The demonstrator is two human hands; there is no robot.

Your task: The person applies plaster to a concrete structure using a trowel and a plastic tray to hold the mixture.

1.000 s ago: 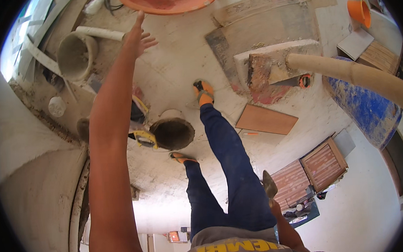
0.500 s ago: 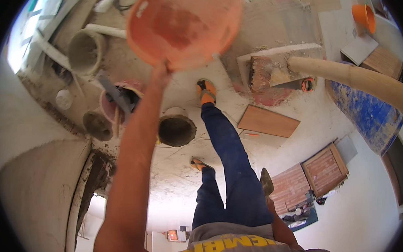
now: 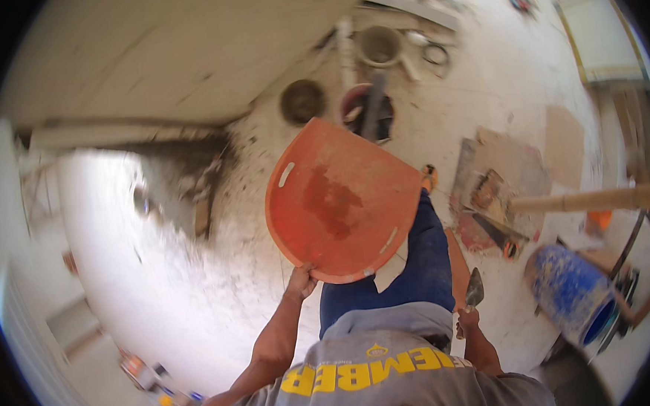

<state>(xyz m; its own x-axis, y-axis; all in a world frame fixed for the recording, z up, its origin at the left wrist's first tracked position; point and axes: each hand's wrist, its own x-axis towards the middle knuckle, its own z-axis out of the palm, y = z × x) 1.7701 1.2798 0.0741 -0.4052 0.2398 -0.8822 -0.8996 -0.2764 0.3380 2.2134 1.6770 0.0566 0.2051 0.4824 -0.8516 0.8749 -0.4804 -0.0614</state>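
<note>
Two bare hands are in use, each closed on something. The left hand [image 3: 301, 281] grips the near rim of a broad orange, D-shaped plastic pan [image 3: 340, 202], which spreads ahead of that hand and to its right; a darker red patch marks its middle, and slots run near its edge. The right hand [image 3: 468, 322], lower and out to the side, has its fingers wrapped around the handle of a small pointed metal trowel [image 3: 474, 288], the blade directed away from the body.

Beyond the left hand, past the pan, sit a round dark grey bucket [image 3: 302, 102] and a reddish round tub [image 3: 347, 106] with a long flat grey bar [image 3: 373, 111] across it. Right of the trowel hand lies a mortar-spattered blue plastic barrel [image 3: 564, 281]; ahead of that hand, a handsaw with an orange-and-black handle [image 3: 509, 249].
</note>
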